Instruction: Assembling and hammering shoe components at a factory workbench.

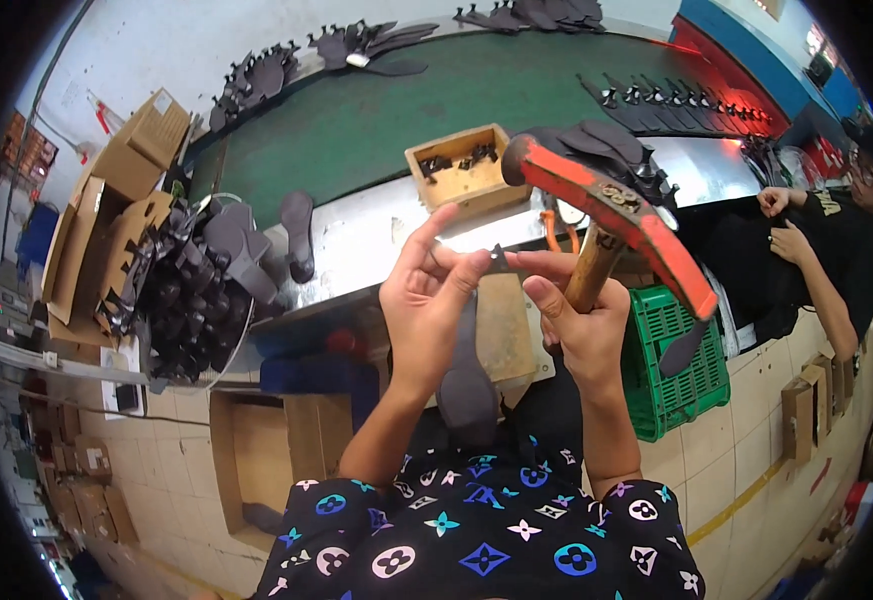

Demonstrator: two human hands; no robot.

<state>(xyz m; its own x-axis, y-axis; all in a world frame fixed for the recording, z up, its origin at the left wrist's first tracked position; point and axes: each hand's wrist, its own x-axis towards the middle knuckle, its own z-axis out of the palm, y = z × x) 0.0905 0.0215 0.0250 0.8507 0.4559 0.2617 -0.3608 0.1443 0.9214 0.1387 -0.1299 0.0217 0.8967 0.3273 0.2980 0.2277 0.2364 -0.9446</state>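
My right hand (591, 335) is wrapped round the wooden handle (596, 265) of a hammer with a worn red-orange head (616, 205). My left hand (426, 310) pinches a small black clip-like piece (497, 257) between thumb and finger, and another finger points up. The right index finger reaches across to the same piece. Below my hands, a dark grey shoe sole (466, 385) hangs lengthwise beside a pale wooden block (504, 325). Beyond them, a wooden box (466, 200) holds several small black pieces.
A green conveyor belt (376, 130) carries rows of dark soles (676, 105). Piled soles (196, 300) fill a container at left, near cardboard boxes (156, 130). Orange-handled pliers (556, 230) lie behind the hammer. A green crate (671, 385) stands at right; a co-worker (816, 240) sits beyond.
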